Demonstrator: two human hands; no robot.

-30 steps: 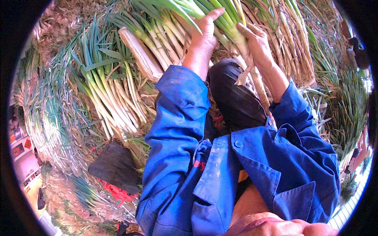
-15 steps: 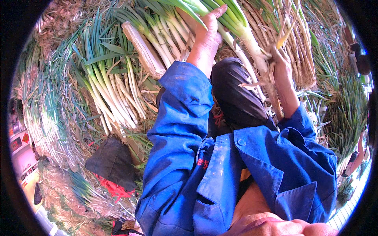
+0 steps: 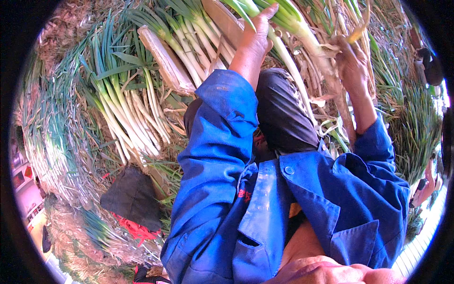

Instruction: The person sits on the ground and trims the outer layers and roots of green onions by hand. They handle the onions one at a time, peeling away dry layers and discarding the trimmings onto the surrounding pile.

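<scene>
My left hand (image 3: 257,35) is closed around the green leaves of large green onions at the top of the view, its thumb lying across them. One thick green onion (image 3: 308,40) slants down to the right, with dry outer skin along its lower stem. A thinner white stalk (image 3: 294,71) hangs beside it over my dark-trousered knee (image 3: 286,113). At the thick stem, my right hand (image 3: 352,64) is closed with its fingers pinched on a dry outer leaf. The yellowed end of a leaf (image 3: 360,29) sticks up above those fingers.
Trimmed green onions (image 3: 127,113) lie in a bundle to the left, beside a pale wooden board (image 3: 165,59) and more stalks (image 3: 189,52). A dark cloth (image 3: 132,196) with red below lies lower left. Piles of green onions (image 3: 418,128) stand at right. Dry leaves litter the ground.
My right hand has moved to the right and slightly down, away from the thick stem, drawing the dry leaf with it. My left hand keeps its hold, shifted slightly right.
</scene>
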